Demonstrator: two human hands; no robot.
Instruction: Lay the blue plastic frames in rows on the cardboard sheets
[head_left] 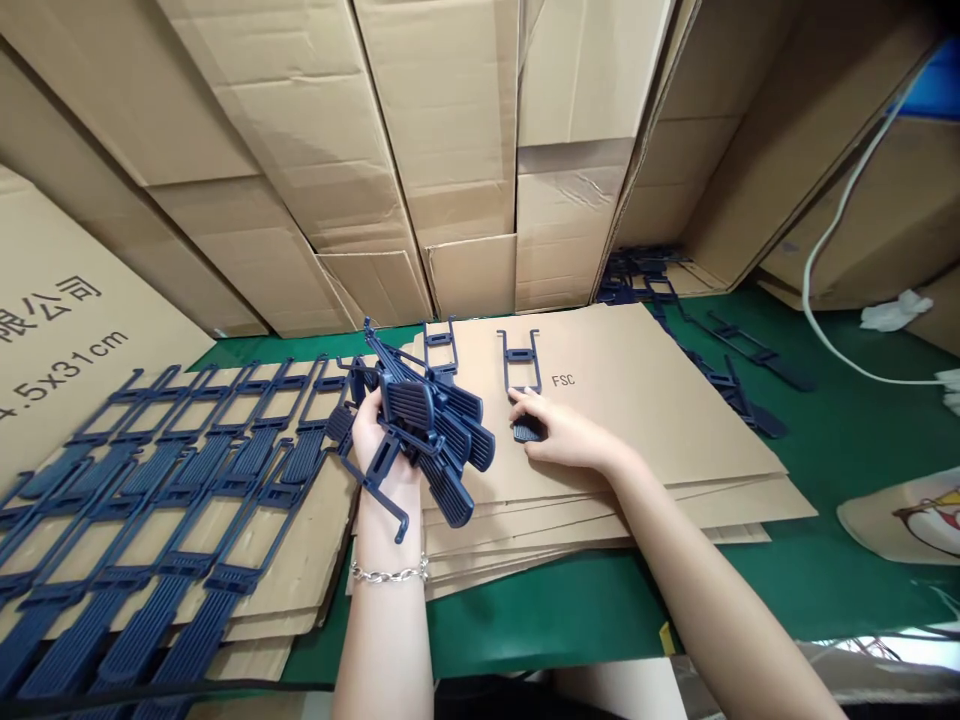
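Observation:
My left hand (369, 432) is closed around a bunch of dark blue plastic frame pieces (409, 402), whose ribbed flat ends fan out to the right. One thin hooked arm hangs down past the wrist. My right hand (566, 432) has its fingers curled over the ribbed end of a single blue plastic frame piece (519, 355), which lies flat on a cardboard sheet (645, 400) left of the printed "FSC". Behind the bunch, another blue plastic piece (440, 338) rests on the same sheet, partly hidden.
On the left, rows of similar blue pieces (251, 455) overlap on more cardboard. Several loose ones (750, 350) lie on the green table (817, 440) at right, near an open carton (720, 180). Upright cardboard (465, 130) walls the back. A white cable (810, 270) hangs at right.

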